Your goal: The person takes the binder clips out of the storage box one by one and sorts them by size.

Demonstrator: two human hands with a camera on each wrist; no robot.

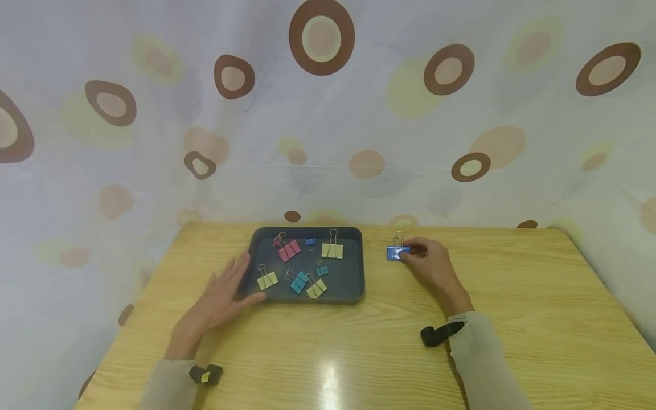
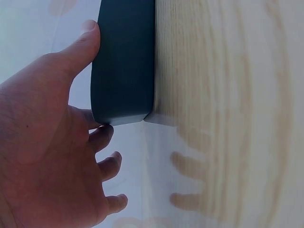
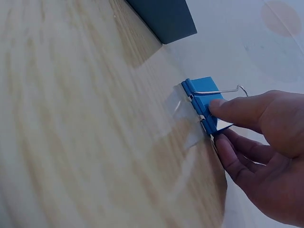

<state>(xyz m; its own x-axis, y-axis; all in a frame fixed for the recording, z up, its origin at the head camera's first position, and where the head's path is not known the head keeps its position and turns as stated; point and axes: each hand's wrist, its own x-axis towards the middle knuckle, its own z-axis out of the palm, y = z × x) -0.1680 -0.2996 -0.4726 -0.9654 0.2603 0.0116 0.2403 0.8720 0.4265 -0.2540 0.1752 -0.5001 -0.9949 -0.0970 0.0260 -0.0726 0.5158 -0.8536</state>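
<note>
A dark grey tray [image 1: 356, 267] sits on the wooden table and holds several binder clips: pink [image 1: 289, 250], yellow [image 1: 332, 250] and teal [image 1: 299, 282] ones. My left hand [image 1: 225, 290] lies flat with straight fingers against the tray's left side; in the left wrist view the thumb [image 2: 80, 47] presses the tray wall [image 2: 123, 61]. To the right of the tray a blue binder clip [image 1: 396, 252] rests on the table. My right hand [image 1: 430, 262] pinches it between thumb and fingers; the right wrist view shows the blue binder clip [image 3: 202, 97] and one fingertip [image 3: 218, 107] on it.
The table [image 1: 538, 319] is light wood with open surface at the right and front. A patterned cloth [image 1: 328, 114] hangs behind and around it. Both wrists carry small black cameras [image 1: 441, 333].
</note>
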